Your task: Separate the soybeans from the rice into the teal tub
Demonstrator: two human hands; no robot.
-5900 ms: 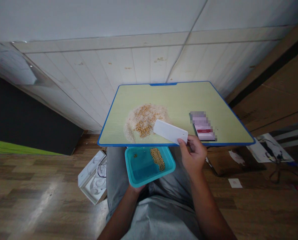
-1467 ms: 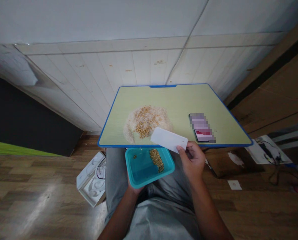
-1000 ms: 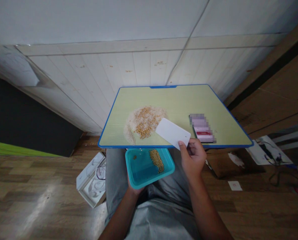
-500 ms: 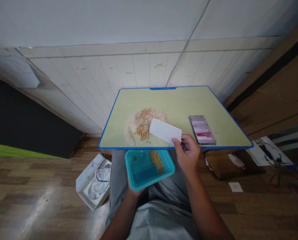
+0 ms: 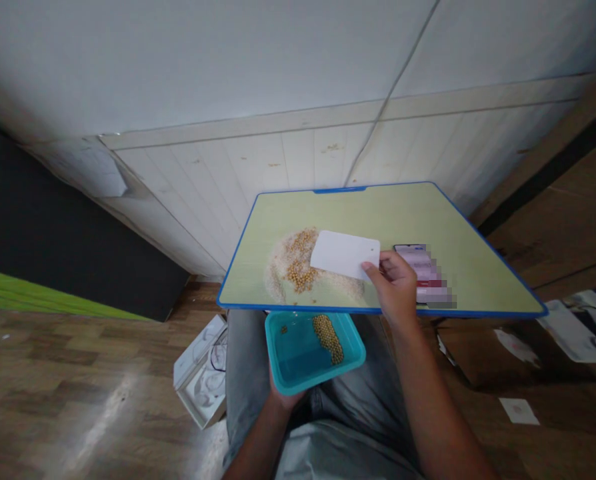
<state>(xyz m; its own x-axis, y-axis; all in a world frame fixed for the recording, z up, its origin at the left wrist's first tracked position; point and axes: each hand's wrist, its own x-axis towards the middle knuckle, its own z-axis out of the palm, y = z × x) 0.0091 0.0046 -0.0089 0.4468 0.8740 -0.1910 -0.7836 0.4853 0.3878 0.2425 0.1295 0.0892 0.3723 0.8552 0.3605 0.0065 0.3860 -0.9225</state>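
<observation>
Pinched between thumb and fingers of my right hand (image 5: 395, 283) is a flat white card (image 5: 345, 255) with a small hole near its right end. The card is held over the right part of a spread pile of pale rice grains (image 5: 278, 267) mixed with yellow soybeans (image 5: 301, 277) on the table. Below the table's front edge, my left hand (image 5: 284, 398) grips a teal plastic tub (image 5: 298, 383) from underneath, its fingers mostly hidden. Inside the tub, a band of soybeans (image 5: 329, 339) lies toward the right, with a small cluster at the left.
The small folding table (image 5: 378, 213) has a blue rim and stands near a white panelled wall. A phone (image 5: 423, 277) lies on it, right of my right hand. On the wooden floor are an open white box (image 5: 203, 387) at left and a brown carton (image 5: 478, 360) at right.
The card has lifted and shifted to the rear, turning flatter across the pile, and rice shows spread below it. The whole view has shifted and tilted slightly. The tub stays beneath the table edge.
</observation>
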